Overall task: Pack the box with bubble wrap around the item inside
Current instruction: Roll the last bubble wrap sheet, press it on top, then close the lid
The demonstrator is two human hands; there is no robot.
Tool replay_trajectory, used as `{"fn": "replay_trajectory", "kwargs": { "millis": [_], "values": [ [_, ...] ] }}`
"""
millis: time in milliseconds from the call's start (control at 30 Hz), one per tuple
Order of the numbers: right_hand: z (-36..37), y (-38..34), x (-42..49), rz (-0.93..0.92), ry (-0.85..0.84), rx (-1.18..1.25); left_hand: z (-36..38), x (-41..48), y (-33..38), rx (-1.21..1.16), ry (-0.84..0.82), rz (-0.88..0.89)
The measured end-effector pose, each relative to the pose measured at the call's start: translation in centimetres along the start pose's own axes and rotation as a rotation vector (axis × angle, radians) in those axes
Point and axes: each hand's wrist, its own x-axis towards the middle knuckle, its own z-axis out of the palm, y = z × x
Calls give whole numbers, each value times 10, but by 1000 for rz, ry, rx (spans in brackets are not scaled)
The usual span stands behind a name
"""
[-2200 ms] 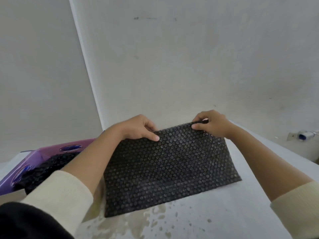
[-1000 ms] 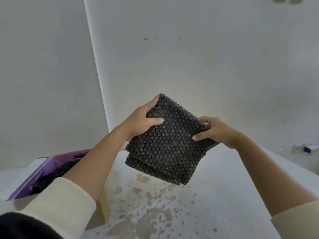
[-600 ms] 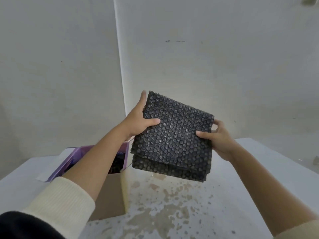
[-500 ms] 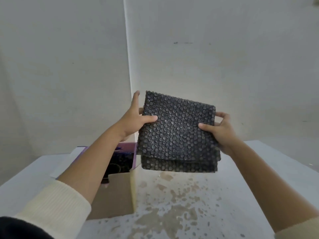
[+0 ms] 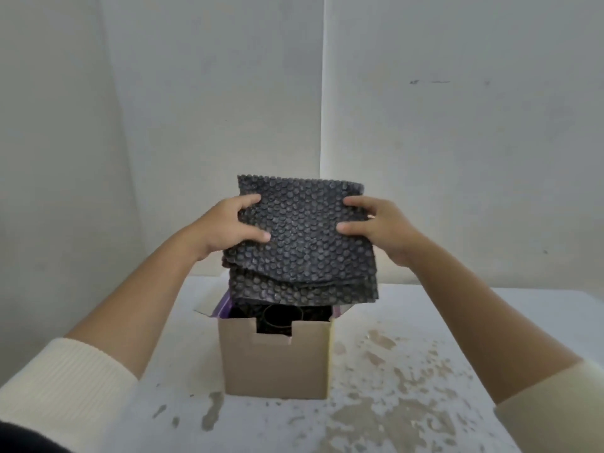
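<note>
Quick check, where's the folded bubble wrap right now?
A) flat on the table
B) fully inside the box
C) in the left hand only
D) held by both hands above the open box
D: the left hand and the right hand each grip a side of the folded bubble wrap, whose lower edge hangs just above the open cardboard box.

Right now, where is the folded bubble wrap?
Head view, centre: the folded bubble wrap is held between left hand and right hand, directly above the open cardboard box.

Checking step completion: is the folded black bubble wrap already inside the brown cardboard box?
No, both hands, left and right, hold the folded black bubble wrap above the open brown cardboard box.
</note>
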Motion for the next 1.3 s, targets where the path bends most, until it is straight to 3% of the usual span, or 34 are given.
{"fn": "replay_trajectory", "kwargs": {
  "millis": [167,300,433,500,800,1000,1167,1300],
  "values": [
    [33,17,-4,15,-253,-446,0,-8,-44,188,-235,-123],
    [34,28,-4,-6,-436,-843,8,-3,-66,384,-337,-100],
    [30,29,4,23,-515,-1114,7,-1,-76,707,-379,-109],
    [32,28,8,44,-572,-1182,8,-3,-75,870,-373,-103],
    [50,31,13,17,-749,-1472,27,3,-80,1171,-470,66],
    [67,38,17,170,-880,-1555,29,9,-86,1095,-488,128],
    [81,45,19,179,-854,-1732,40,16,-96,1158,-543,184],
    [87,52,19,162,-848,-1760,48,15,-95,1139,-587,127]
  ]
}}
